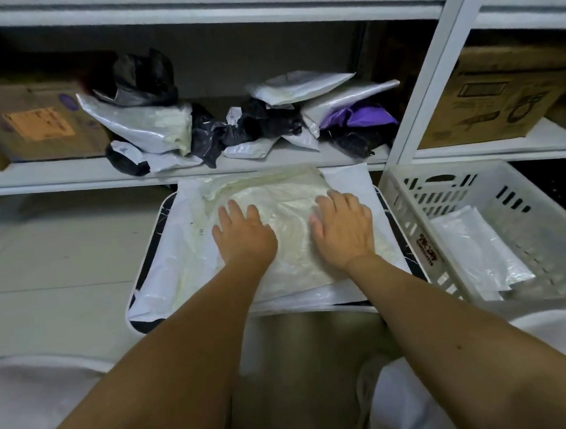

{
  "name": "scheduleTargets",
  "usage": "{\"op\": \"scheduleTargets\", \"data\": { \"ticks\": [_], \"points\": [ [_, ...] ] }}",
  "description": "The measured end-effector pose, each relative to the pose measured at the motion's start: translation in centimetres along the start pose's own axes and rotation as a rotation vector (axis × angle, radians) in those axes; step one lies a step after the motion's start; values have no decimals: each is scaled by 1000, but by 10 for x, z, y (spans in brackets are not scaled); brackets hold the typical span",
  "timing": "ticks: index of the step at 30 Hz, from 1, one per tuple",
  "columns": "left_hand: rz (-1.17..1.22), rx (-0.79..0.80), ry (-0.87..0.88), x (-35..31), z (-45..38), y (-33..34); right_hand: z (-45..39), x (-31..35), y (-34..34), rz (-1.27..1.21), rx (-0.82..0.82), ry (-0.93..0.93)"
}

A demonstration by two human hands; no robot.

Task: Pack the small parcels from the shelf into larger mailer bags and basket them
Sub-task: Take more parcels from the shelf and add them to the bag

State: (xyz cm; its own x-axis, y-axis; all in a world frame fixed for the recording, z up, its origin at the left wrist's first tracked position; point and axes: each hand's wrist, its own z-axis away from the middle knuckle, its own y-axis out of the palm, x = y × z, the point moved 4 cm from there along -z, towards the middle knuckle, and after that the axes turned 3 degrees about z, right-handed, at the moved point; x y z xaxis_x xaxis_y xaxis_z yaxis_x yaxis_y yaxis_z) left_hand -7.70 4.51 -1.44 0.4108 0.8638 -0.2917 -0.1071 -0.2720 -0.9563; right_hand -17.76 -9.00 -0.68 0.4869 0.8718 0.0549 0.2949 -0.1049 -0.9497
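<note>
Both grips lie flat and wide, left hand (243,236) and right hand (344,229) pressing the filled mailer bag (274,195) mid-frame on the table (151,255). Better to smooth toward its opening, then lift it to the basket (403,203) at right.

Mailer bag (191,253) centre frame is looking like thin, wrinkled white plastic film, slightly glossy. Basket (417,212) at right: rigid slotted white plastic. Boxes (37,126) upper left showing matt brown cardboard. Shelf (74,175): painted white, smooth.
</note>
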Motion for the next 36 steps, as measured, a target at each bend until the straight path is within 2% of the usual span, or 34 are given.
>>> {"op": "scheduleTargets", "data": {
  "ticks": [5,13,19,25,28,32,34,36],
  "points": [
    [-160,28,137,-14,-21,32,-34,14,37,77,246,-147],
    [-180,74,139,-6,-24,84,-10,-8,105,54,438,-37],
    [-241,148,140,6,-5,117,18,-7,135,70,449,-5],
    [-179,210,118,10,-2,124,16,-6,133,50,507,-6],
    [-268,213,121,-2,-9,113,4,-1,123,162,398,-30],
    [-238,-39,169,-23,-38,76,-34,4,102,231,42,10],
    [-267,-101,222,-23,-54,68,-53,4,95,182,5,4],
    [-322,-22,224,-14,-65,75,-67,8,95,137,72,-87]
  ]
}}
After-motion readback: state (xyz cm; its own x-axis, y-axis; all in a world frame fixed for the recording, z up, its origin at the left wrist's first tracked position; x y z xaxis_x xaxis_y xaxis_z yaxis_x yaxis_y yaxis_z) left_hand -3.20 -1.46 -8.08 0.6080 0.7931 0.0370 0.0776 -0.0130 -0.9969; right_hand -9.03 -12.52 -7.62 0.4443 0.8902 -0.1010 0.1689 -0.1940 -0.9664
